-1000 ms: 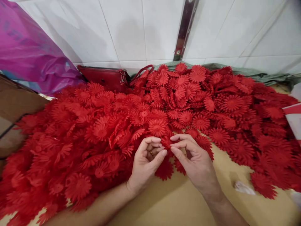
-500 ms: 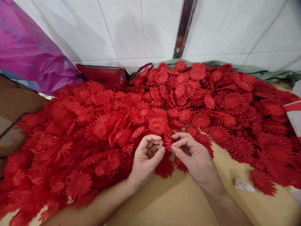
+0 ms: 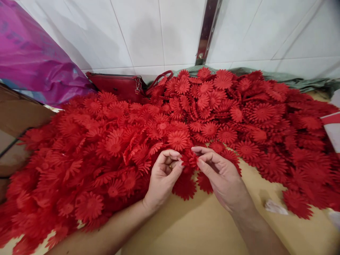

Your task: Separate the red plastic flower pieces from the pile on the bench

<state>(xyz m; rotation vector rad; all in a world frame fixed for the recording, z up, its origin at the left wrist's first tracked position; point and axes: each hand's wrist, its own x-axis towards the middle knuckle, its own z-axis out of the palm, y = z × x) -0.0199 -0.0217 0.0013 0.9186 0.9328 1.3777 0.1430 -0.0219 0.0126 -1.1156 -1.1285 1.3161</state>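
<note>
Between my two hands is a small red artificial flower piece with thin petals. My left hand is closed, thumb against the curled fingers at the flower's left edge, with a bit of red showing at the tips. On the other side my right hand pinches a petal edge between thumb and forefinger. Just below the fingertips lie larger red flower layers on the tan tabletop. Behind both hands spreads a big heap of red flower layers, some singly and some in stacks.
A red purse with a strap leans at the back against the white tiled wall. Purple plastic and a brown box stand at left. Green sheeting runs behind the heap. A white scrap lies at right.
My fingertips have drawn slightly apart, the right hand shifting a little to the right. More of the flower piece shows between them. The heap looks the same.
</note>
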